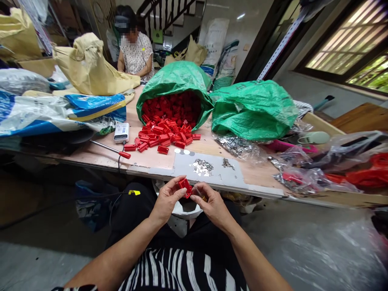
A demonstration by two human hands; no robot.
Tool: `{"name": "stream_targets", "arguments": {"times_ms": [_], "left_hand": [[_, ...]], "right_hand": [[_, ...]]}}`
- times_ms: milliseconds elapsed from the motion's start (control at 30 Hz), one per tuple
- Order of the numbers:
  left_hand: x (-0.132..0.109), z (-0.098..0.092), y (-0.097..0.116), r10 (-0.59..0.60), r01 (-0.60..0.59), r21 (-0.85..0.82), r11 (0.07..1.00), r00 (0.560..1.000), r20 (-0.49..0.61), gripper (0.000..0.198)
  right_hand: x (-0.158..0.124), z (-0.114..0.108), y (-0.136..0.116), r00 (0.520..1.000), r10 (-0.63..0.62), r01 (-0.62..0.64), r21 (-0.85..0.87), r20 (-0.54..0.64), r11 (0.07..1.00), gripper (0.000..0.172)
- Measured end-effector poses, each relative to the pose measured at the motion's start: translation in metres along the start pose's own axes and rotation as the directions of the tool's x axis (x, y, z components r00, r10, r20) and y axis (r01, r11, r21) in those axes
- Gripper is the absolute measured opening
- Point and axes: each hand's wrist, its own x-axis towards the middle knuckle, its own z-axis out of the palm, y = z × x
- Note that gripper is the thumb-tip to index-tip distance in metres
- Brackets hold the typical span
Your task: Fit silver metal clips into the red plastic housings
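Above my lap, my left hand [168, 198] grips a small red plastic connector housing [185, 187] between thumb and fingers. My right hand [214, 205] pinches a thin metal pin or tool [198, 191] with a yellowish end, its tip right by the red housing. Part of the housing is hidden by my fingers. Just beyond my hands lies a grey metal plate [209, 170] bearing a small heap of silver metal pieces [202, 167]. Further off, many matching red housings [160, 135] spill from a green woven sack [174, 87] onto the wooden table [151, 159].
A red-handled screwdriver [119, 152] and a white device [121, 132] lie on the table, with bags of silver parts [238, 146] at right. A co-worker [135, 56] sits beyond the sacks. Plastic sheeting [327, 254] covers the floor at lower right.
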Motion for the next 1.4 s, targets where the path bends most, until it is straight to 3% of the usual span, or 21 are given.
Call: {"name": "stream_targets", "arguments": {"times_ms": [167,300,400,767,1000,1400], "left_hand": [[0.015,-0.007,0.002,0.122,-0.132,0.231,0.964,0.991,0.056,0.041],[0.039,-0.018,0.004,0.291,-0.287,0.568,0.771,0.953,0.085,0.034],[0.057,-0.024,0.004,0.335,-0.323,0.674,0.664,0.935,0.118,0.034],[0.091,-0.032,0.003,0.245,-0.356,0.662,0.660,0.934,0.259,0.046],[0.095,-0.038,-0.001,0.186,-0.314,0.700,0.642,0.949,0.255,0.046],[0.096,-0.038,0.000,0.140,-0.261,0.676,0.689,0.963,0.229,0.041]], "right_hand": [[0.007,-0.003,0.007,1.000,-0.005,0.004,-0.084,-0.016,0.996,0.018],[0.018,-0.006,0.017,0.997,-0.064,0.054,-0.212,-0.042,0.976,0.023],[0.029,-0.005,0.021,0.996,-0.069,0.052,-0.276,-0.052,0.960,0.028],[0.059,-0.003,0.027,0.995,-0.095,0.085,-0.382,-0.009,0.920,0.022],[0.060,-0.003,0.035,0.995,-0.094,0.100,-0.350,0.034,0.931,0.021],[0.065,-0.005,0.034,0.999,-0.030,0.039,-0.340,0.034,0.940,0.015]]}}
